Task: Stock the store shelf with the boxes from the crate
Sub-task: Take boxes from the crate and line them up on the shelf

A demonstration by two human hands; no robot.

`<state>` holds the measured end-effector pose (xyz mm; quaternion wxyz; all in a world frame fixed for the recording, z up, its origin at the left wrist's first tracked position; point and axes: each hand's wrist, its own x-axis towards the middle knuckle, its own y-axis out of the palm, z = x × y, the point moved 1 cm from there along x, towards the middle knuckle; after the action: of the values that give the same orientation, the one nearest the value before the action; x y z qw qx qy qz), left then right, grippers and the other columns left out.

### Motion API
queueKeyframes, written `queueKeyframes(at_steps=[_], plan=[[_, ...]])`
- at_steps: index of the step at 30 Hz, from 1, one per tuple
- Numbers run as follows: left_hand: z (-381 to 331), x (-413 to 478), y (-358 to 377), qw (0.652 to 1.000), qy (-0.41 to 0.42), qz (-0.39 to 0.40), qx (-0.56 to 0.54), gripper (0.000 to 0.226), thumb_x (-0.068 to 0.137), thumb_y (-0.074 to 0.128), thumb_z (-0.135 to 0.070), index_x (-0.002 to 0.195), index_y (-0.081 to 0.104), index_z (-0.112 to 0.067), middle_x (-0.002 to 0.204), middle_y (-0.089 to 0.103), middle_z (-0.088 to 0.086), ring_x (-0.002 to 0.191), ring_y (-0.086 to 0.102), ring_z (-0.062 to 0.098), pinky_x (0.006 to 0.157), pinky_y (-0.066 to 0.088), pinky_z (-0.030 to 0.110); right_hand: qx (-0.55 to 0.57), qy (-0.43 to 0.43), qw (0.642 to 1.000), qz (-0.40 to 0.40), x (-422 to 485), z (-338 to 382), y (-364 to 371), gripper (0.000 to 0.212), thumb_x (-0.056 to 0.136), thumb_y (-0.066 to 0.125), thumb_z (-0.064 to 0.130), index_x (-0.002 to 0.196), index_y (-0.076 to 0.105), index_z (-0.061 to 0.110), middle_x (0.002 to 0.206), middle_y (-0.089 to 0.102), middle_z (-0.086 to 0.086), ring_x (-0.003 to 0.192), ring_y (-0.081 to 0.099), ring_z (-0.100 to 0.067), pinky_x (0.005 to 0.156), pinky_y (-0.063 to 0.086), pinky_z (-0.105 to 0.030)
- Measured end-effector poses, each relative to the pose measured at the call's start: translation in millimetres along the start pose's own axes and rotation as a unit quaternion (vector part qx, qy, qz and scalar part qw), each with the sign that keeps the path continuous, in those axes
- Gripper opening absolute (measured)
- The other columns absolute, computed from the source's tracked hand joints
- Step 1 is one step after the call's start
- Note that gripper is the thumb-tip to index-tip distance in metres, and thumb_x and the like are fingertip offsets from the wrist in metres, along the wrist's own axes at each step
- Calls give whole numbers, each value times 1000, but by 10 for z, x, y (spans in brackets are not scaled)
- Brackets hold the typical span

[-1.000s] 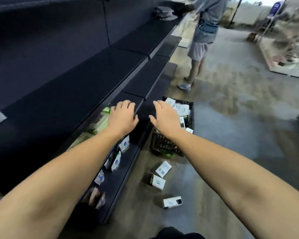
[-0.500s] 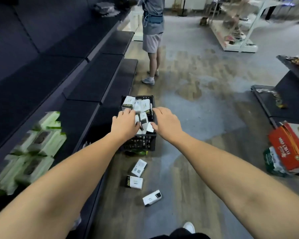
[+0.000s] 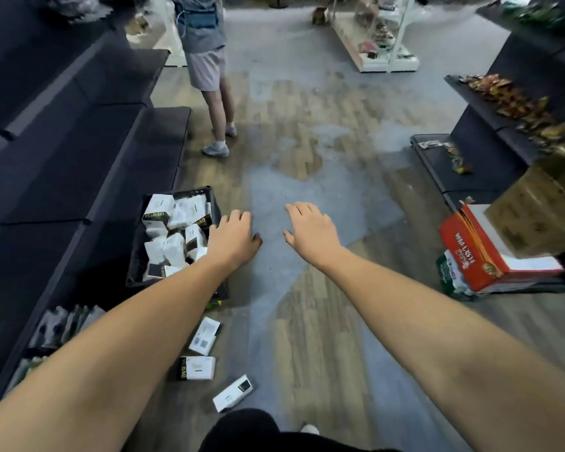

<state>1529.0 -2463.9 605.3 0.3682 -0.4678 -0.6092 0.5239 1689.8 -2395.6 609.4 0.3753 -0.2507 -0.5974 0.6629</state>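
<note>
A black crate (image 3: 137, 256) sits on the floor against the dark store shelf (image 3: 79, 151) at left, filled with several white-and-black boxes (image 3: 173, 230). My left hand (image 3: 232, 238) hovers at the crate's right rim, fingers relaxed, holding nothing. My right hand (image 3: 310, 231) is stretched out over the bare floor to the right of the crate, fingers spread and empty. Three loose white boxes (image 3: 204, 336) lie on the floor near my feet. Some packs (image 3: 62, 324) stand on the lowest shelf at left.
A person (image 3: 209, 70) stands in the aisle beyond the crate. On the right stands another dark shelf (image 3: 503, 132) with snack packs, a red carton (image 3: 490, 256) and a brown cardboard box (image 3: 542, 203) at its foot. A white display rack (image 3: 379, 37) stands far back.
The view has swung right, from the shelf towards the aisle. Both hands, which were over the crate half a second ago, now lie to its right, the right one over bare floor.
</note>
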Motion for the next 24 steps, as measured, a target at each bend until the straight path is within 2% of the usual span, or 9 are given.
queueKeyframes(at_steps=[5, 11, 16, 19, 24], plan=[[-211, 555, 162, 1000, 16, 8, -12, 48, 95, 49, -39, 137, 44, -15, 139, 45, 8, 128, 42, 32, 100, 38, 47, -20, 5, 999, 24, 333, -369, 100, 59, 94, 56, 37, 145, 36, 15, 142, 44, -2, 135, 36, -22, 98, 39, -39], [-132, 1466, 355, 999, -3, 17, -42, 46, 96, 48, -40, 135, 44, -16, 137, 46, 7, 127, 43, 31, 99, 38, 48, -60, -3, 997, 42, 1130, -683, 196, 63, 95, 56, 37, 148, 31, 14, 145, 42, -3, 137, 34, -23, 99, 39, -39], [271, 2043, 407, 997, -40, 25, -63, 42, 96, 47, -37, 131, 47, -15, 133, 48, 8, 125, 44, 32, 97, 40, 47, -86, -27, 994, 59, 1850, -699, 301, 60, 95, 56, 37, 145, 34, 14, 140, 45, -4, 134, 36, -23, 97, 40, -36], [607, 2278, 373, 993, -89, 26, -76, 41, 95, 49, -36, 128, 48, -13, 132, 48, 9, 124, 44, 32, 95, 41, 47, -71, -48, 994, 67, 2240, -590, 411, 58, 95, 56, 36, 144, 36, 13, 139, 45, -5, 133, 37, -24, 97, 39, -36], [1178, 2573, 353, 983, -164, 10, -79, 35, 94, 50, -36, 121, 51, -13, 127, 50, 9, 120, 47, 32, 90, 45, 48, -62, -125, 986, 92, 2936, -300, 679, 61, 96, 54, 36, 148, 30, 14, 144, 41, -5, 137, 32, -23, 103, 36, -36]])
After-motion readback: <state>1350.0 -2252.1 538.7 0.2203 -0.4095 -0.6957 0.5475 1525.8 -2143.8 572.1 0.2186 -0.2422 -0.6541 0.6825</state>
